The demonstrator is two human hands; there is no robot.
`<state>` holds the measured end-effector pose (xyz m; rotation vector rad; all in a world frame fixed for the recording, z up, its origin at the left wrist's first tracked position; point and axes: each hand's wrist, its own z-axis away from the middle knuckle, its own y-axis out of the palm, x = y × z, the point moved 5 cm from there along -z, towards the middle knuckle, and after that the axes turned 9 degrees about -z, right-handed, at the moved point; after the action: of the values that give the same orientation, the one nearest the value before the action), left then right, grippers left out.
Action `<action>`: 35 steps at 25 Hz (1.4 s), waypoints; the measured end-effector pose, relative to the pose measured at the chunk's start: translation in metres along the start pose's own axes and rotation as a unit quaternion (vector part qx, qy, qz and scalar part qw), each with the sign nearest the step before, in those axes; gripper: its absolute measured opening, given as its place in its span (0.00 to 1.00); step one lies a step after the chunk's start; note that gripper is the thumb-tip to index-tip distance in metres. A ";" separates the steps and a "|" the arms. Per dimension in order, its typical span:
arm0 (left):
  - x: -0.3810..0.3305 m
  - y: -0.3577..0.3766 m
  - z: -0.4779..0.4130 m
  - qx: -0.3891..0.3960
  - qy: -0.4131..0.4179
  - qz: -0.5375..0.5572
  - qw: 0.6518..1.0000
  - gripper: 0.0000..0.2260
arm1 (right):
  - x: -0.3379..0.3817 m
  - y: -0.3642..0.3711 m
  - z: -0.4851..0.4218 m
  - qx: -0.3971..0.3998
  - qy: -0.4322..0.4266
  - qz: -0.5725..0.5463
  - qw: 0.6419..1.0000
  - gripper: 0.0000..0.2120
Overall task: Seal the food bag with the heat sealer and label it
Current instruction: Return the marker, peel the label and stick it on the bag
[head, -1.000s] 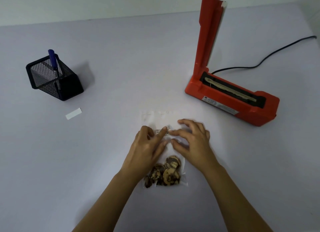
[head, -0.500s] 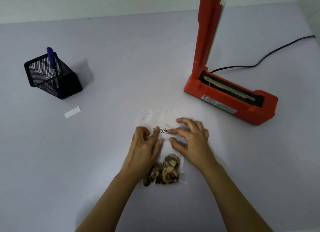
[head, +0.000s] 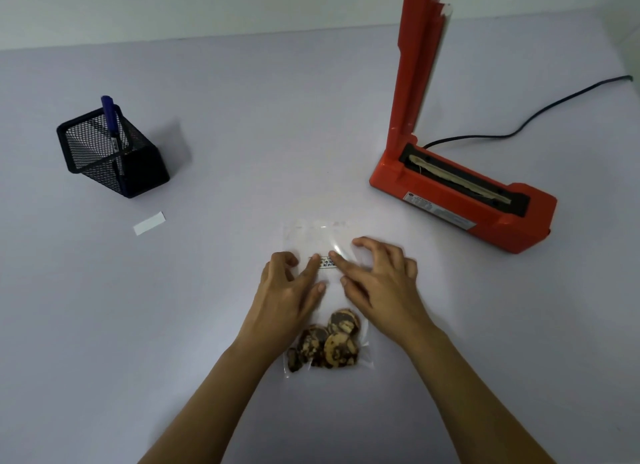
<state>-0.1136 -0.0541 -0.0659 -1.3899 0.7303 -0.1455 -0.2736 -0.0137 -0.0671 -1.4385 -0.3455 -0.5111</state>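
A clear food bag (head: 320, 237) lies flat on the table in front of me, with brown marbled cookies (head: 327, 346) bunched at its near end. A small white label (head: 327, 262) with dark print sits on the bag's middle. My left hand (head: 289, 290) and my right hand (head: 377, 276) both rest on the bag, forefingers pressing on the label's two ends, fingers spread. The red heat sealer (head: 460, 200) stands to the right with its arm raised upright and the sealing strip exposed.
A black mesh pen holder (head: 110, 155) with a blue marker (head: 111, 121) stands at the left. A white paper strip (head: 149, 223) lies just in front of it. The sealer's black cord (head: 540, 117) runs off to the far right.
The hands have shifted a little on the bag; more of the printed label shows between the forefingers than a second ago. The bag and sealer stay in place.
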 end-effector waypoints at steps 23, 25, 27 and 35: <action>0.004 -0.002 0.000 0.019 0.004 -0.005 1.000 0.20 | -0.001 0.000 -0.002 0.035 -0.018 0.006 0.999 0.18; 0.003 -0.004 -0.001 0.008 0.000 -0.006 1.000 0.21 | -0.001 0.001 -0.001 0.029 -0.020 0.012 0.999 0.19; 0.003 -0.004 -0.002 0.002 -0.006 -0.008 1.000 0.21 | -0.001 0.002 -0.002 0.025 -0.016 0.013 0.999 0.19; 0.008 -0.024 -0.003 -0.026 -0.067 0.066 0.995 0.23 | 0.002 -0.018 0.001 -0.034 0.022 -0.139 0.989 0.24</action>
<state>-0.1018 -0.0660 -0.0469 -1.3821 0.7150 0.0697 -0.2812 -0.0139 -0.0505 -1.4503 -0.5010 -0.7869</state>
